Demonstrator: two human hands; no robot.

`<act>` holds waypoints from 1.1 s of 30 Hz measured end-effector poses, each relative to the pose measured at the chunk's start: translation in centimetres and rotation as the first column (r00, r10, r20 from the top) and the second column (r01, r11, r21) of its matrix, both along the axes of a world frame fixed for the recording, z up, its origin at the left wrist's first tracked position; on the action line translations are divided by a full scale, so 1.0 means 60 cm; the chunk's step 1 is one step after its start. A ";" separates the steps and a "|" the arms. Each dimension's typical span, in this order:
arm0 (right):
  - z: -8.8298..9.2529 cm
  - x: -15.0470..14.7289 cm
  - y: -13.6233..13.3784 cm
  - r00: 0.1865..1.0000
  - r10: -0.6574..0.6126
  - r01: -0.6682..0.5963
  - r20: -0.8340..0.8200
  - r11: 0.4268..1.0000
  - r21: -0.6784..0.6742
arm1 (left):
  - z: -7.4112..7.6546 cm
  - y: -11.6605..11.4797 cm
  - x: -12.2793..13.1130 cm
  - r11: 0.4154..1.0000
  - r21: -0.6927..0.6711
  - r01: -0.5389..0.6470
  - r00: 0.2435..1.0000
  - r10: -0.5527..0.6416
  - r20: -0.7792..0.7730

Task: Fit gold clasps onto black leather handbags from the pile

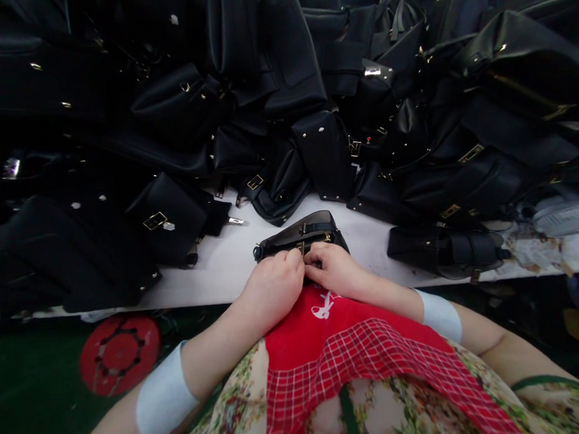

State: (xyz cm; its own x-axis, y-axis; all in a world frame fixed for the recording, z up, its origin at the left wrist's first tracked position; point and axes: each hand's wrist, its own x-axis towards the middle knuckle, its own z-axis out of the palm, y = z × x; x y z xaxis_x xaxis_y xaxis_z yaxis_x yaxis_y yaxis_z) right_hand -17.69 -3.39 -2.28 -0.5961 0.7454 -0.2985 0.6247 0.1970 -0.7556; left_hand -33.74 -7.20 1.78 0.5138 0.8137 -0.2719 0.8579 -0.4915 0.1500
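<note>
A small black handbag (322, 221) with gold-coloured fittings lies on the white table in front of me. My left hand (278, 279) is closed at the bag's near side, its knuckles up and its fingertips mostly hidden. Right beside it, my right hand (334, 265) pinches at the same near edge, thumb and fingers together. The hands nearly meet over a small gold-coloured buckle (300, 247). Whatever fine part lies between the fingertips is too small and covered to make out.
Many black bags (266, 45) are heaped across the back and left of the white table (214, 276). Another black bag (422, 250) lies to the right, near clear plastic wrapping (573, 218). A red round object (120, 354) sits below the table edge at left.
</note>
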 end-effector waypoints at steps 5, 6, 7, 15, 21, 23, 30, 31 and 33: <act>0.004 0.003 0.001 0.999 -0.026 0.025 -0.022 0.999 -0.032 | -0.006 -0.001 0.000 0.999 0.030 -0.029 0.999 0.028 0.039; 0.005 0.004 0.001 0.999 -0.035 0.034 -0.031 0.999 -0.035 | -0.008 -0.001 0.000 0.997 0.041 -0.063 0.996 0.060 0.073; 0.007 0.005 0.001 0.998 -0.043 0.042 -0.042 0.998 -0.037 | -0.011 0.000 -0.001 0.992 0.053 -0.112 0.987 0.105 0.120; 0.009 0.008 0.003 0.994 -0.097 0.092 -0.045 0.991 -0.099 | -0.023 0.003 -0.010 0.973 -0.017 -0.230 0.926 0.225 0.303; 0.002 0.003 0.004 1.000 -0.027 0.027 0.012 0.998 -0.050 | -0.003 0.001 0.000 0.999 0.019 -0.031 0.997 0.029 0.077; -0.001 0.002 0.004 1.000 -0.011 0.011 -0.002 0.999 -0.046 | 0.001 -0.002 0.004 0.999 0.015 0.029 0.999 -0.029 0.033; 0.000 0.002 0.003 1.000 -0.018 0.017 -0.008 0.997 -0.076 | 0.009 0.005 0.006 0.997 -0.044 0.062 0.998 -0.062 -0.001; 0.000 0.002 0.003 1.000 -0.016 0.016 -0.007 0.996 -0.083 | 0.011 0.006 0.006 0.997 -0.064 0.053 0.999 -0.053 0.002; 0.000 0.002 0.002 1.000 -0.016 0.015 -0.014 0.996 -0.091 | 0.016 0.007 0.008 0.995 -0.091 0.038 0.999 -0.038 -0.006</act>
